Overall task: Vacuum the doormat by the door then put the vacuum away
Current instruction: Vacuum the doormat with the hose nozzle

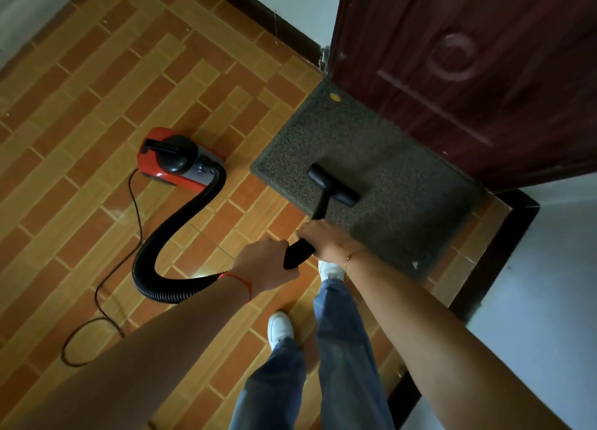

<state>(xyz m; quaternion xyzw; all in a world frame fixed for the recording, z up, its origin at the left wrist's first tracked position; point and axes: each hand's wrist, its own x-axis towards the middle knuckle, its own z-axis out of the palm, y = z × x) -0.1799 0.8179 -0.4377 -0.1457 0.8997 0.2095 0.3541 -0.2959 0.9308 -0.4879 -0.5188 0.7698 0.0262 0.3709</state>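
Both hands hold the black vacuum wand point(318, 210), its nozzle on the grey doormat point(403, 203).
Left grip point(265, 261) and right grip point(326, 239) wrap the wand; the red canister vacuum point(174, 163) sits at nine o'clock, its ribbed black hose point(161, 236) looping over brown floor tiles point(97, 106), dark wooden door point(484, 74) at twelve.

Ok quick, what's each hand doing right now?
Left hand: closed around the rear end of the black vacuum wand.
Right hand: closed around the same wand, further forward, nearer the nozzle on the doormat.
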